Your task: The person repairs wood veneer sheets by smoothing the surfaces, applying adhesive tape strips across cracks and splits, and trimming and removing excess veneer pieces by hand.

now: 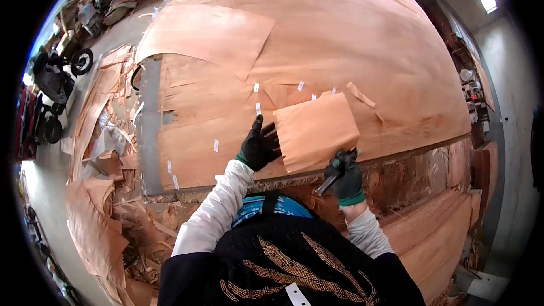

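My left hand [259,146], in a black glove with a green cuff, has its fingers spread at the left edge of a small, roughly square piece of wood veneer [317,130]. Some of its fingertips may lie under that edge. My right hand [345,175], gloved the same way, is closed around a dark tool with a metal end [325,186]; its exact kind is hard to make out. The fingers of this hand are at the lower right corner of the veneer piece. Beneath lies a large veneer sheet [351,34] on a stack.
Small white tape pieces [216,145] dot the sheet. A loose larger veneer piece [209,34] lies at the far left, and a narrow strip [360,95] right of centre. Veneer scraps [150,221] heap at lower left. Motorbikes [54,90] stand beyond; more veneer [425,238] lies lower right.
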The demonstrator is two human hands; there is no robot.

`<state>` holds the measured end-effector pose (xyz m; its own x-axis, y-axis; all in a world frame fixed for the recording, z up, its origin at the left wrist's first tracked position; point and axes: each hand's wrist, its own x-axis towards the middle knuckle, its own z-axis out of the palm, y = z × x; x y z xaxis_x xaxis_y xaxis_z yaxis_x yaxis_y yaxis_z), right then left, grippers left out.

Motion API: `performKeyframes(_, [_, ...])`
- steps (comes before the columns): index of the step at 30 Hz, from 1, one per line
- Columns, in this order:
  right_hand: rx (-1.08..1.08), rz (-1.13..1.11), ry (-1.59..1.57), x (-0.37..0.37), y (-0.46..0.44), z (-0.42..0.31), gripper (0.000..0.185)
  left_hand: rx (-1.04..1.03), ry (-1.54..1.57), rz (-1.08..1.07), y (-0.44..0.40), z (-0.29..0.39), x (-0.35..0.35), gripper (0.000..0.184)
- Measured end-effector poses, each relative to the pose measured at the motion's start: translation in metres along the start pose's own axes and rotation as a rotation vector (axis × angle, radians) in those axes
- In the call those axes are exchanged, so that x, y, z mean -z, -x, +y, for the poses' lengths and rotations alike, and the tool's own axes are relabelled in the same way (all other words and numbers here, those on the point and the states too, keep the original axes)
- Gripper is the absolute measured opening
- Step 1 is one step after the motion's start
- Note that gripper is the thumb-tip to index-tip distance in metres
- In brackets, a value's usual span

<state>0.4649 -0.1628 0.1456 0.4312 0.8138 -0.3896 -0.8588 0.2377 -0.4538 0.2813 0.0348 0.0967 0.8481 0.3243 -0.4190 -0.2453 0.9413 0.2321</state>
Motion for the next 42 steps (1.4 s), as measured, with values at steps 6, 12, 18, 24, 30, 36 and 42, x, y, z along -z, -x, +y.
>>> performKeyframes(6, [-0.251,0.229,0.425,0.087,0.031,0.022,0.013,-0.298,-0.369,0.025,-0.020,-0.007,0.019,0.040])
performKeyframes(12, [-0.257,0.292,0.616,0.134,0.045,0.028,0.017,0.016,-0.169,0.182,-0.007,0.003,0.010,0.047])
performKeyframes(18, [-0.327,0.136,0.977,0.147,0.060,0.041,0.017,-0.492,-0.650,0.050,0.001,0.018,0.025,0.053])
performKeyframes(24, [0.123,0.282,0.997,0.022,0.014,-0.019,0.037,-0.688,-0.783,0.040,0.102,0.084,-0.011,0.057])
performKeyframes(30, [0.349,-0.287,1.356,-0.178,-0.034,0.009,0.045,-0.682,-0.913,0.001,0.164,0.126,0.000,0.060])
performKeyframes(36, [0.051,-0.868,1.827,-0.235,-0.081,0.097,0.023,-0.687,-1.090,0.089,0.216,0.138,0.008,0.062])
performKeyframes(42, [-0.003,-0.752,1.795,-0.257,-0.097,0.115,0.015,-0.395,-0.984,0.294,0.243,0.115,0.074,0.041])
